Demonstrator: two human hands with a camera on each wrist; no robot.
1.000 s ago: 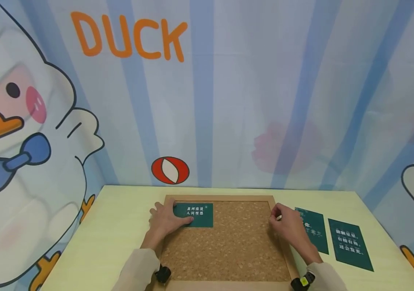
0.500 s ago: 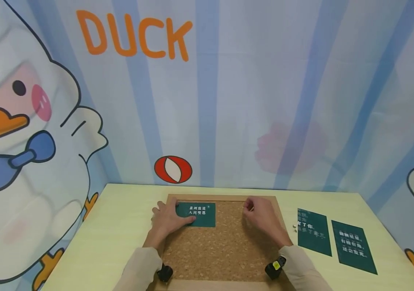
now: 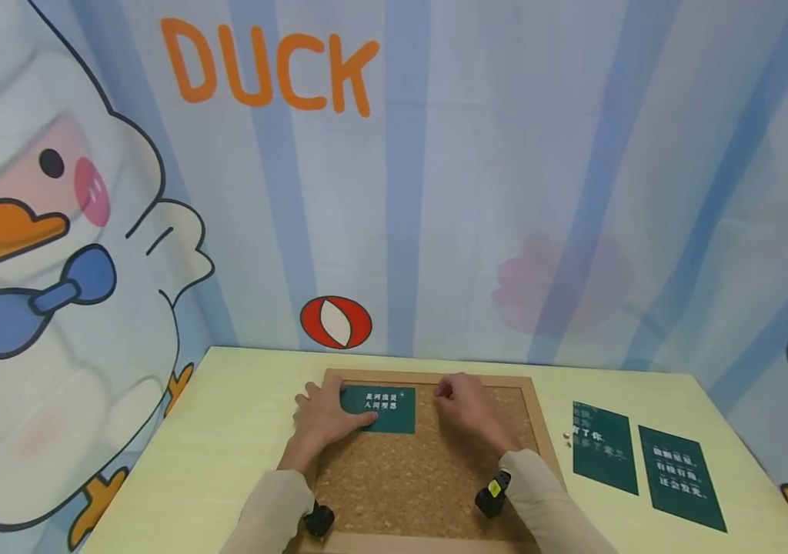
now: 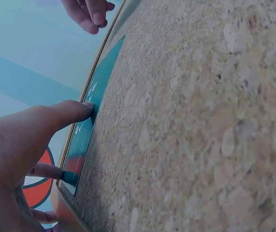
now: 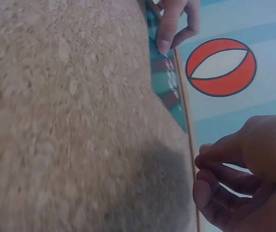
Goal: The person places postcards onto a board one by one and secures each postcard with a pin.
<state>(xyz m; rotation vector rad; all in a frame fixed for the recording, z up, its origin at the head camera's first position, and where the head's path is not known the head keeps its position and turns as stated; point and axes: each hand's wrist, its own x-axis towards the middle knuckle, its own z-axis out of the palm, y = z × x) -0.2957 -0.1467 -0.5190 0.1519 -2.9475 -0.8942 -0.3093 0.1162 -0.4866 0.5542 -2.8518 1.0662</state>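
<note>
A dark green card [image 3: 394, 419] with white lettering lies at the upper left of a wood-framed cork board [image 3: 422, 492]. My left hand [image 3: 325, 417] is spread over the card's left end; its thumb [image 4: 73, 112] presses on the card and another finger touches its corner. Just right of the card, my right hand [image 3: 466, 404] hovers over the board's top part, thumb and fingertips [image 5: 203, 193] pinched together. They hold a small pale pin, mostly hidden by the fingers.
Two more green lettered cards, one nearer [image 3: 605, 450] and one farther right [image 3: 683, 478], lie on the pale yellow table [image 3: 242, 431]. Small pale round pieces [image 3: 566, 436] sit beside the nearer card. A duck-print curtain [image 3: 463, 192] rises behind the table.
My right hand has moved left from the board's right edge toward the card, fingers still pinched. The left hand stays on the card. The head view has shifted slightly.
</note>
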